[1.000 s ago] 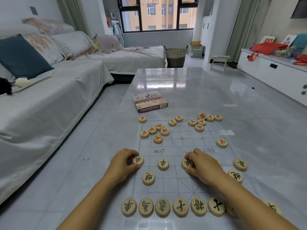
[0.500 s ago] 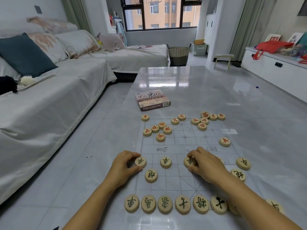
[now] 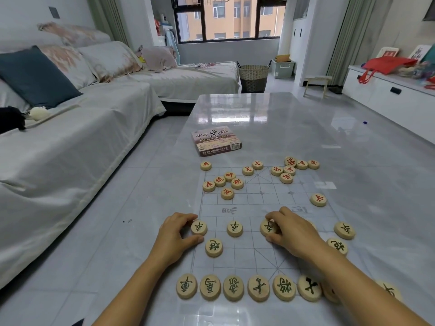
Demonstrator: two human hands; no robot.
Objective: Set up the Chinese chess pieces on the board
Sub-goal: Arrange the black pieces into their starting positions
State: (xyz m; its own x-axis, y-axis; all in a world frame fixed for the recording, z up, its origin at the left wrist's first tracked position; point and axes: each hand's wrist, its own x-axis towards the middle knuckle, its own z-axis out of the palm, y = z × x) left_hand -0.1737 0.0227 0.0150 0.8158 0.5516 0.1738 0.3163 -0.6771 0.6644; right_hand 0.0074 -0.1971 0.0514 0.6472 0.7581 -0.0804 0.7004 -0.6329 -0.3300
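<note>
Left hand (image 3: 175, 234): pinches a black soldier (image 3: 199, 227) at the board's (image 3: 249, 201) left edge.
Right hand (image 3: 292, 234): pinches another soldier (image 3: 267, 228).
Done: near back row (image 3: 247, 287) mostly lined up.
Left: red pieces (image 3: 226, 183) lie jumbled.

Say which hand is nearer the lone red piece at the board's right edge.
Right. The right hand is just near-left of the red piece; the left hand is across the board.

Glossy grey marble-look table (image 3: 270, 118): translucent plastic chess board sheet (image 3: 249, 208) flat on it, rectangular cardboard chess box (image 3: 215, 141) just beyond sheet.
</note>
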